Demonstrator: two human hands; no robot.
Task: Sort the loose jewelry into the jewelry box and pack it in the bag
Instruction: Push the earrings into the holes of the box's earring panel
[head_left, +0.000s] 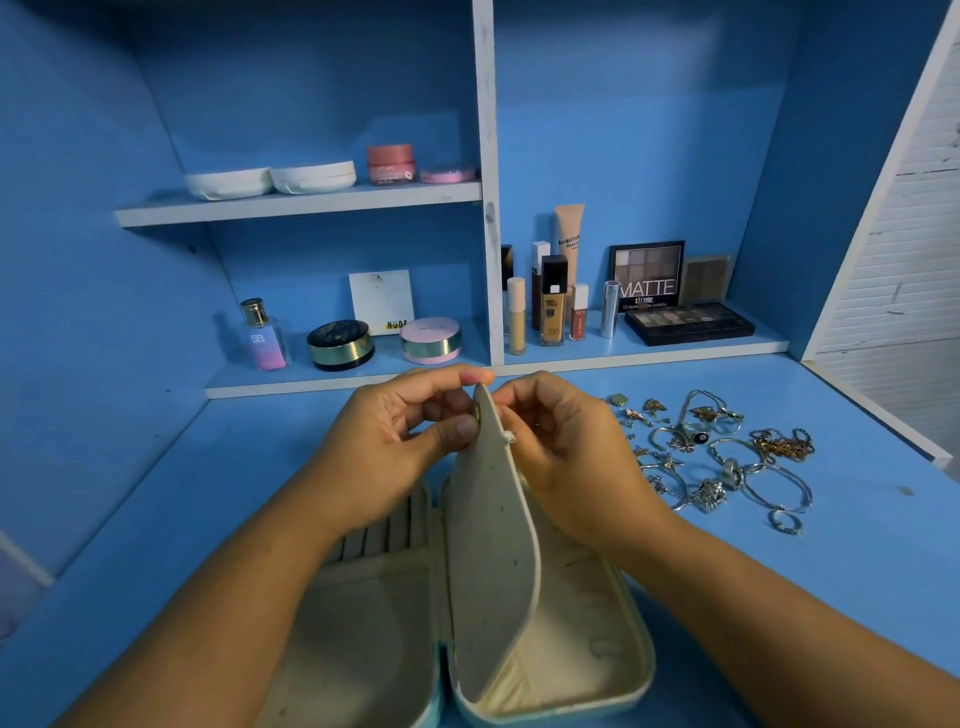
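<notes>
Cream lining is showing: the jewelry box (597, 649) is lying open flat on the blue desk (857, 571), at the near edge, right under my hands. Its middle flap (493, 545) is standing upright between the two halves and leaning slightly right.

My left hand (395, 441) is pinching the flap's top end. The thumb is pressing the left face just beside a brass snap (475, 414), and the index finger is curling over the tip. My right hand (566, 447) is pinching the same top end from the right, with the thumb at the tip. Its other fingers are curling against the flap's right face, and their tips are hiding behind it. The two hands are nearly touching across the flap.

The left half of the box is showing a row of ring slots (384, 535) at its far end, partly under my left wrist.

The loose jewelry (727, 457) is lying spread on the desk to the right of the box, just past my right hand. It's rings, bangles and chains, and none of it is touching my hand.

Farther back, shelves are holding cosmetics: a perfume bottle (262, 338) at the left, a foundation bottle (551, 306) in the middle and an eyeshadow palette (688, 322) at the right.
</notes>
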